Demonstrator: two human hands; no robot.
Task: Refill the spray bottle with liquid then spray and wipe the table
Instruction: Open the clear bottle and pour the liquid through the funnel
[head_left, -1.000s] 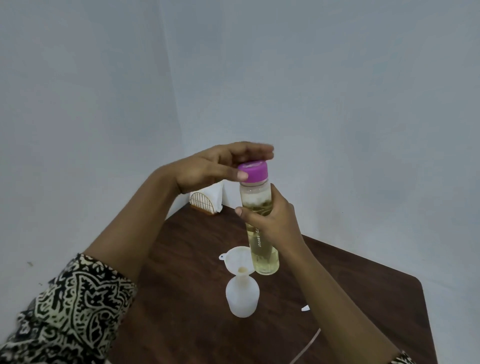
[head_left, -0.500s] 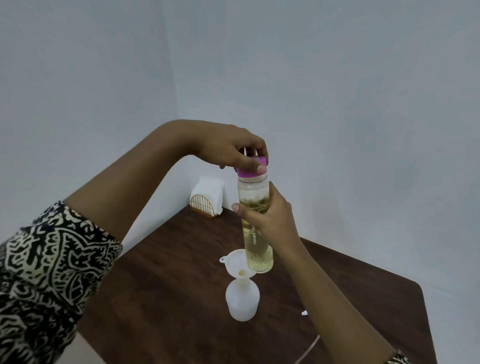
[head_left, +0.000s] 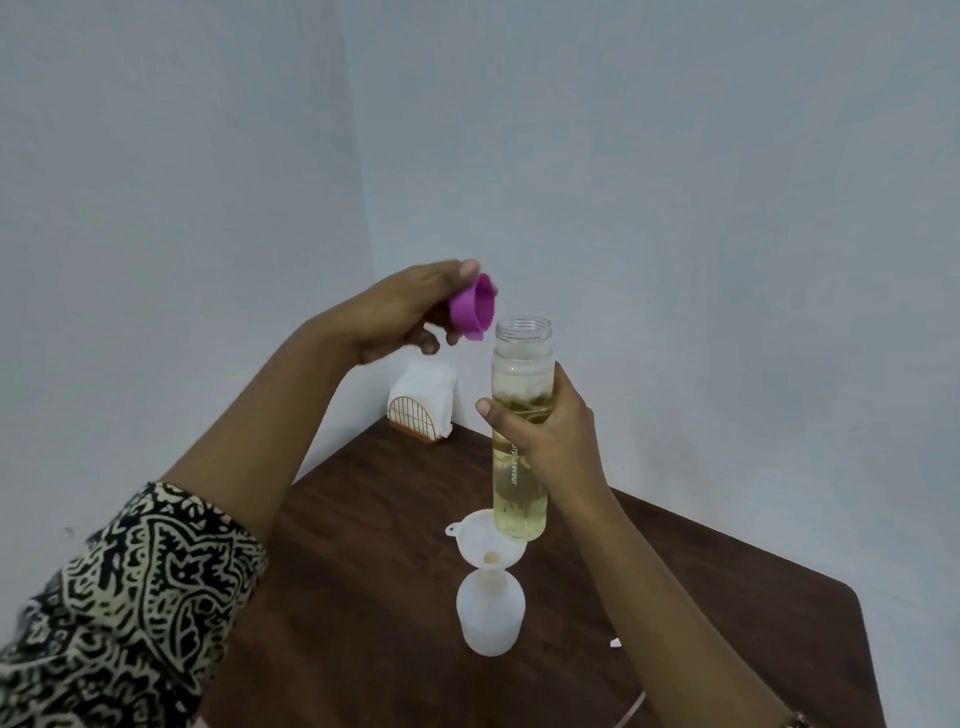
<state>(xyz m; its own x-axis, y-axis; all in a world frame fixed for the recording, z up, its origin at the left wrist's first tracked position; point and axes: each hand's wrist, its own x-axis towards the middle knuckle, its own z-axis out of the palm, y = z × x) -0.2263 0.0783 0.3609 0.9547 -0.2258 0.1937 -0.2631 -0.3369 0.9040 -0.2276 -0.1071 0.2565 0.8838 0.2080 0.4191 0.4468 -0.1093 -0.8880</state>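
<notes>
Right hand (head_left: 550, 431): fingers and thumb wrapped round the middle of the clear bottle (head_left: 519, 499), held upright in the air. Its mouth is open and there's yellowish liquid inside, level just above my thumb.

Left hand (head_left: 400, 312): pinching the purple cap (head_left: 470, 306) between thumb and fingers. Cap is off, tilted, up and to the left of the bottle mouth, close to it but not touching.

The clear bottle's base hangs over the far right rim of the white funnel (head_left: 483, 540); can't tell if they touch. The funnel sits in the neck of the white spray bottle (head_left: 491, 618), which stands upright on the dark wooden table (head_left: 363, 519), directly below my right hand and nearer to me.

A napkin holder (head_left: 423, 410) stands at the far table corner by the wall, under my left hand. My patterned sleeve (head_left: 130, 597) is at lower left.
</notes>
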